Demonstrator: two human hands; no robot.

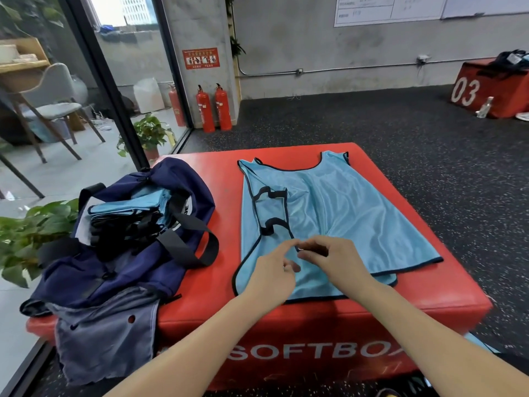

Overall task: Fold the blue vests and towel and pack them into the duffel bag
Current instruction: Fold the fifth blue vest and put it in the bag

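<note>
Two bare forearms, no sleeves/gloves, hands (272, 270) unadorned

Pretty bright daylight coming through the window (126, 10) top left, soft shadows, fisheye warping the edges, slightly soft overall.

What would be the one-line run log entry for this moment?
step: folding vest | hands: both pinch blue vest trim | duffel bag: open, folded vests inside | towel: unfolded

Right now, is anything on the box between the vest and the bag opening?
Nothing visible lies on the red box between the vest and the bag. The bag's opening already holds folded vests, and one black strap loops beside it.
</note>
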